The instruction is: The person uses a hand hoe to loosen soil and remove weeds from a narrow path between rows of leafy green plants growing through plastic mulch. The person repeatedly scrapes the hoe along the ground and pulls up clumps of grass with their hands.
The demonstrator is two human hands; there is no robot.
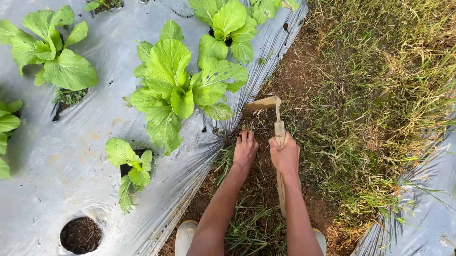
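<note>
the right hand (285, 156) is closed around the wooden handle of a small hoe (275, 114), its blade just ahead of the knuckles in the soil; stiff and light, i judge, best held mid-handle. the left hand (245, 150) beside it, fingers curled down, touches grass (244, 229) and dirt. further left lie silver plastic mulch (59, 177) and leafy greens (176, 88)

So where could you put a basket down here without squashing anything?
Bare silver mulch sheet lies between the small seedling and the empty planting hole. The grassy path right of the hoe is open too. It is crowded around the big leafy plant and both hands.
</note>
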